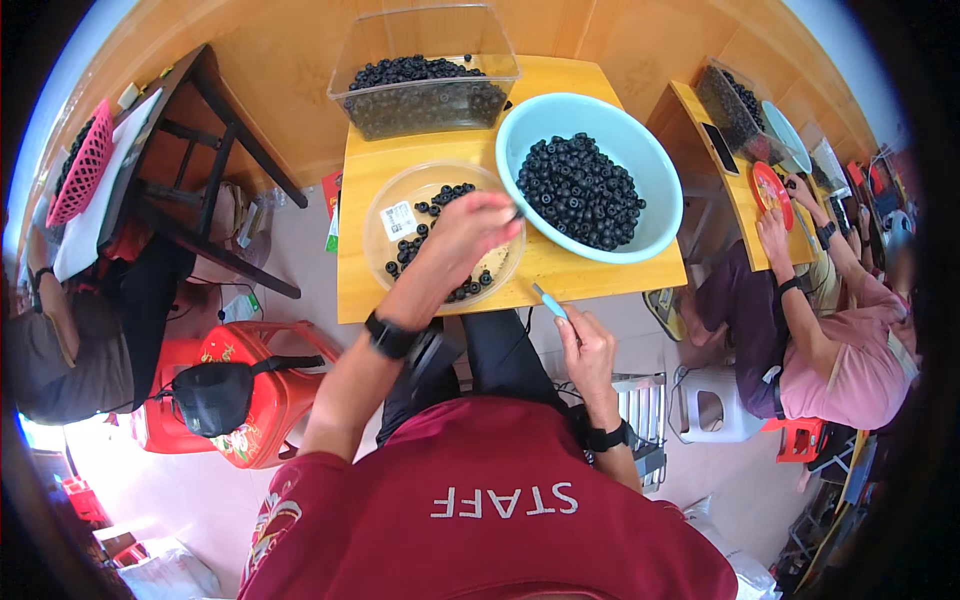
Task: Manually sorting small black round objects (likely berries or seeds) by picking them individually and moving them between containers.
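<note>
My left hand [474, 236] is over a round clear tub [373, 222], closed in a pinch near the rim of the light blue basin [668, 205]. At its fingertips is a small dark piece, apparently one of the small black ring-shaped parts [580, 190] that lie heaped in the basin. More such parts are scattered in the tub, beside a white label [399, 220]. My right hand [588, 348], just off the table's front edge, grips a small knife [549, 300] with a light blue handle. Its pale, short tip points up and left.
A clear rectangular bin [425, 110] of black parts stands at the back of the yellow wooden table [600, 280]. To the right, a co-worker [840, 340] handles a red plate [772, 195]. At left are red stools [265, 390] and a dark table [180, 150] with a pink basket [85, 170].
</note>
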Available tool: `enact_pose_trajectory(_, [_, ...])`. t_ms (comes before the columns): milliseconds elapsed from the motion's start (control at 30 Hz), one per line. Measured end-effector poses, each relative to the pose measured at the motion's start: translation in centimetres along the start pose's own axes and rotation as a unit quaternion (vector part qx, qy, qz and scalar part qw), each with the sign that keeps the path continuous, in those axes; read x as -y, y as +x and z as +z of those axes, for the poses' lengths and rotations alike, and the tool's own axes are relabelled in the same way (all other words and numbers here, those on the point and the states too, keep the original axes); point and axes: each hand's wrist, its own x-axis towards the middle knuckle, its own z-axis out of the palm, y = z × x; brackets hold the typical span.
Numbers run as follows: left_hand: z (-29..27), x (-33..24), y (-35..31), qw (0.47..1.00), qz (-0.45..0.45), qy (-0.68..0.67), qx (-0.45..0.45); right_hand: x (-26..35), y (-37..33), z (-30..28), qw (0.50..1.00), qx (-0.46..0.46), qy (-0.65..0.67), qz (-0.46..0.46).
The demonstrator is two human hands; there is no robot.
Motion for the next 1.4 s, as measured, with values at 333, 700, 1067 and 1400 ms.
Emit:
enact_pose_trajectory(333, [1.1, -4.6, 2.3, 0.973, 0.074, 0.213, 0.045, -1.2, -0.6, 0.2, 1.000, -0.016, 0.014, 0.004])
enact_pose_trajectory(700, [-5.7, 2.3, 2.6, 0.675, 0.208, 0.706, -0.054, 0.2, -0.2, 1.0, 1.000, 0.005, 0.023, 0.002])
enact_pose_trajectory(1067, [-4.9, 1.5, 1.3, 0.757, 0.164, 0.633, -0.026, 0.8, 0.3, 0.7, 0.999, 0.022, 0.038, 0.009])
enact_pose_trajectory(1400, [-4.0, -0.7, -5.4, 0.995, -0.017, -0.061, 0.080, 3.5, 3.1, 0.4, 0.991, -0.010, 0.131, -0.021])
